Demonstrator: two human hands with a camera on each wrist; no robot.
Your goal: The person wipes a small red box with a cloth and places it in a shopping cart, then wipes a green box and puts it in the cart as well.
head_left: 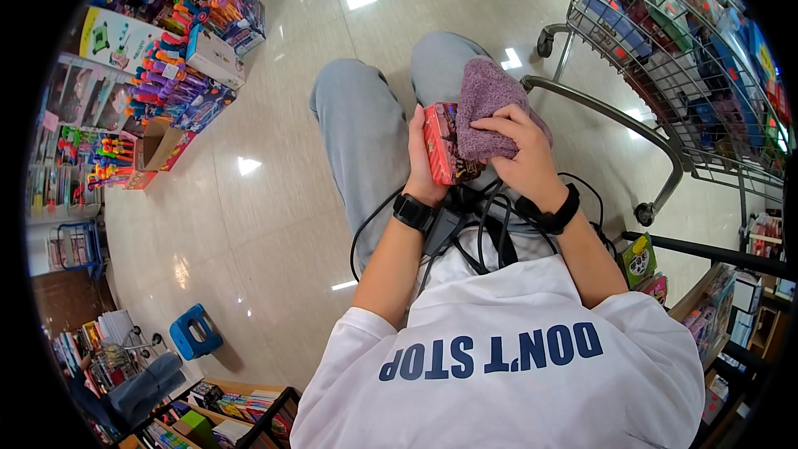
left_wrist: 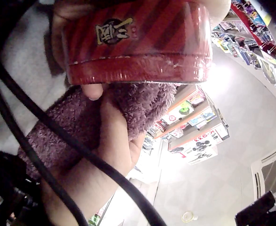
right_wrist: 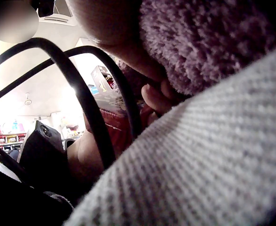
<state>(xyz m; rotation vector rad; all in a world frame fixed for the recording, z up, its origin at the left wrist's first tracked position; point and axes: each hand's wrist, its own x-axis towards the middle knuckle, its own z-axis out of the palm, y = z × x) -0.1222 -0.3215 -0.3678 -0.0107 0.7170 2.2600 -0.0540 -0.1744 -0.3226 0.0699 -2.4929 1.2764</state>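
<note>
A small red box (head_left: pixel 439 150) with a dark printed top lies over the person's lap, gripped along its left side by the left hand (head_left: pixel 422 162). In the left wrist view, shiny clear wrap covers the box (left_wrist: pixel 142 63), and dark diagonal stripes and gold characters show on its side. The right hand (head_left: pixel 525 148) holds a fuzzy purple cloth (head_left: pixel 489 91) over the right part of the box. Fingers of that hand bend onto the cloth, whose folds hide part of the box. Up close in the right wrist view, the cloth (right_wrist: pixel 199 42) looks thick and looped.
Black cables (head_left: pixel 499 216) loop over the lap near both wrists. A loaded metal shopping cart (head_left: pixel 657 41) stands at the right, its frame close to the knee. Colourful toy displays (head_left: pixel 170 75) line the left. A blue stool (head_left: pixel 196 333) sits on the floor, lower left.
</note>
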